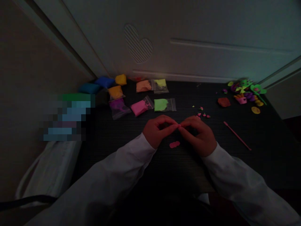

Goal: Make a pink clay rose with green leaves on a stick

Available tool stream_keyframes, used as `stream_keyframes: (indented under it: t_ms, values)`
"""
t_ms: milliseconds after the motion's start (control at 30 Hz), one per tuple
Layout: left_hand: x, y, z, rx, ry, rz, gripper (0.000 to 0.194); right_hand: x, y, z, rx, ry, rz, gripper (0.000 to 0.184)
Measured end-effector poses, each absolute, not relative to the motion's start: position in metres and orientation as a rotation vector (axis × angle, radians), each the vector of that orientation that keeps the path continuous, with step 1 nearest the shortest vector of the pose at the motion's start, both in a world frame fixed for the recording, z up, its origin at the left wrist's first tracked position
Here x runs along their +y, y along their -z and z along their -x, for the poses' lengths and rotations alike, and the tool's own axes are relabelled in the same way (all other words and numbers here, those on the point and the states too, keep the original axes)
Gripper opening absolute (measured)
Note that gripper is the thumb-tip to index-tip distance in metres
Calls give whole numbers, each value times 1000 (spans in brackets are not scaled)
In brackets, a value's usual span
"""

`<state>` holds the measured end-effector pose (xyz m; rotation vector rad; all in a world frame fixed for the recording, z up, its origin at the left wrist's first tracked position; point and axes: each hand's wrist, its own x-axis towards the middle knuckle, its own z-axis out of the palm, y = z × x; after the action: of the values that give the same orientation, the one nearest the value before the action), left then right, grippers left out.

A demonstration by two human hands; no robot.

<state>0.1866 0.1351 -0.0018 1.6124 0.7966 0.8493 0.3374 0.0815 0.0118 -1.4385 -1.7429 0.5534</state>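
My left hand (159, 129) and my right hand (198, 133) meet above the dark table, thumbs and forefingers pinched on a small piece of pink clay (179, 125). Most of that piece is hidden by the fingertips. Just below it on the table lies a flat pink clay strip (174, 144) with a wavy outline. Beyond my right hand sit several tiny pink and green clay bits (204, 115). To the right of that hand rests a thin pink modelling tool (237, 136), lying at a slant.
Bags of coloured clay, among them a pink bag (139, 108) and a green bag (161, 104), lie along the back left. A reddish clay lump (224, 102) and finished clay figures (246, 92) stand at the back right. A white panel (199, 59) rises behind the table.
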Motion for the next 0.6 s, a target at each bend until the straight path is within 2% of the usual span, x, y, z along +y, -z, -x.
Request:
stream_keyframes:
  t_ms: [600]
  values:
    - [135, 2, -187, 810, -837, -1627, 14, 83, -11, -337, -1767, -557, 1430, 4]
